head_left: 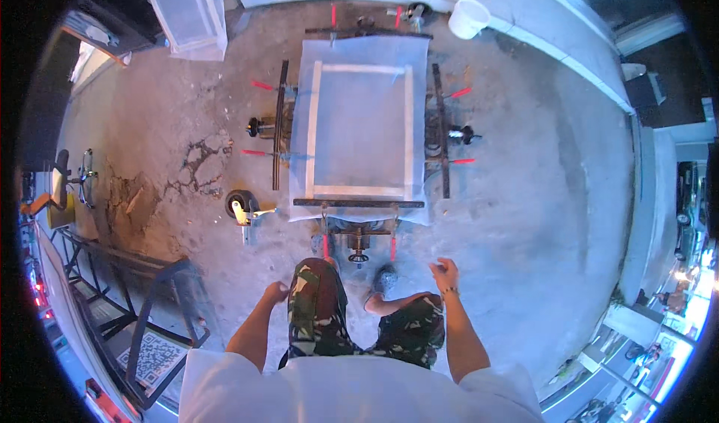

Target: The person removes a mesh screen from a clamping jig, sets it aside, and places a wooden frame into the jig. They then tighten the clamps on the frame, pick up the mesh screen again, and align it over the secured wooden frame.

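In front of me a pale rectangular panel under a translucent sheet [359,131] shows a white strip border. Dark bars run along its four sides, among them the near bar [358,203]. Red-handled clamps [326,245] stick out around it, and a black knob on a threaded screw [358,257] projects from the near side. My left hand [277,292] is beside my left knee, small in view with its fingers hard to make out. Past my right knee, my right hand [445,273] hangs in the air with fingers apart and nothing in it.
Left of the panel lies a black wheel with a yellow bracket [241,204]. Cracked concrete [198,164] lies farther left. A black metal frame [161,303] stands at lower left. Another wrapped panel [187,14] and a white bucket [469,18] stand at the back.
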Demonstrator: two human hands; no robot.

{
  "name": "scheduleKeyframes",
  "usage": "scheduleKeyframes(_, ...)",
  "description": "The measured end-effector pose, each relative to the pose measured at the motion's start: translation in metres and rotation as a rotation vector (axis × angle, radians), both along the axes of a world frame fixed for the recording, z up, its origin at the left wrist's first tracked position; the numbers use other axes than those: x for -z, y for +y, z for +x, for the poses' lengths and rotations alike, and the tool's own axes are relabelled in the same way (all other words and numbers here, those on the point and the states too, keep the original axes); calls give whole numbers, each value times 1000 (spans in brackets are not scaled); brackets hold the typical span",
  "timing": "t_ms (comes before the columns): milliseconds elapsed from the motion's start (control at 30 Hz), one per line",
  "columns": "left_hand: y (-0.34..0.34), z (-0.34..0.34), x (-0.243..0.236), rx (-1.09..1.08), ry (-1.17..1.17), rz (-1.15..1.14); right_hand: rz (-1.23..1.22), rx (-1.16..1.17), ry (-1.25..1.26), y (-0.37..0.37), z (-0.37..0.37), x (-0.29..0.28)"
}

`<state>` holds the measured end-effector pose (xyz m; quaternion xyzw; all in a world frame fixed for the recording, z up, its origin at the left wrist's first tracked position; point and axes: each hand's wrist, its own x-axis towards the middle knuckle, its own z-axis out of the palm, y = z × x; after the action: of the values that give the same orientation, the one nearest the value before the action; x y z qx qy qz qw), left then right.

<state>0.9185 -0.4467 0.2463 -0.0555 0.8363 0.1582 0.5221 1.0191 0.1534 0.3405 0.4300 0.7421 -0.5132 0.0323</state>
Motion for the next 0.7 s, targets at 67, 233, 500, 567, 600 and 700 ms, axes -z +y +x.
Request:
scheduleKeyframes(67, 5, 0, -70, -87, -146, -77, 11, 134, -24, 16, 36, -66)
scheduleKeyframes(233, 44, -45, -159, -74, -266, -108, 79, 455, 78, 70, 149, -133)
scheduleKeyframes(500, 269, -145, -264, -220, 275, 350, -215, 461, -339, 140, 304, -99)
scheduleKeyframes(567, 341, -146, -289, -280, 280, 494, -887, 650, 3, 201, 399, -39)
scheduleKeyframes(600, 379, -145, -286, -410, 242, 732, -1498, 701, 228, 240, 433, -27)
scheduleKeyframes(700, 502, -123, -350, -111, 301, 559, -552, 647, -131, 258, 339, -124)
